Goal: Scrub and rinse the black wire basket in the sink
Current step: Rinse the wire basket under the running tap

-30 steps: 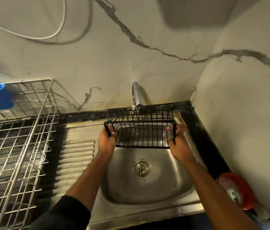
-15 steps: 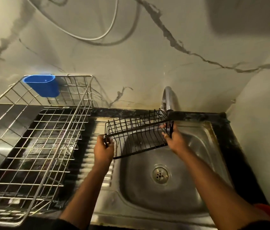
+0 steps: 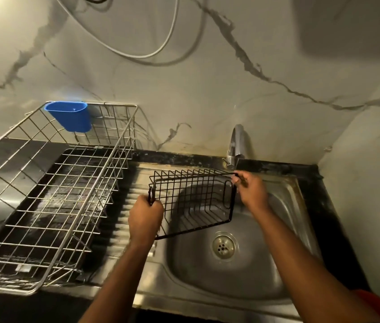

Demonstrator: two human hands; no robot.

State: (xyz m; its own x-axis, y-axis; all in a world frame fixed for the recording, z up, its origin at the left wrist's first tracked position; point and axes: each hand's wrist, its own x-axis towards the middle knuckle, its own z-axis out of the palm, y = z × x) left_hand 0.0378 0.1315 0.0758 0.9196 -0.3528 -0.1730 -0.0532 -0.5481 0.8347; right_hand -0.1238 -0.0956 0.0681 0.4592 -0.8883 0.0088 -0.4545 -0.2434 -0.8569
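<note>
The left hand [image 3: 145, 214] grips the left end of the black basket [image 3: 192, 201] and the right hand [image 3: 251, 191] pinches its upper right corner, holding it tilted above the sink [image 3: 284, 231] and its drain [image 3: 223, 246]. The tap [image 3: 237, 143] stands just behind. On the counter to the left sits a steel rack [image 3: 51, 203] with a blue cup [image 3: 70, 116] hung on its far rim.

Both hands [image 3: 146, 214] [image 3: 251, 192] curled in grips; forearms extended forward.

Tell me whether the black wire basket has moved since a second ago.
Yes. The black wire basket has tipped and swung left, away from under the faucet, toward the sink's left edge.
</note>
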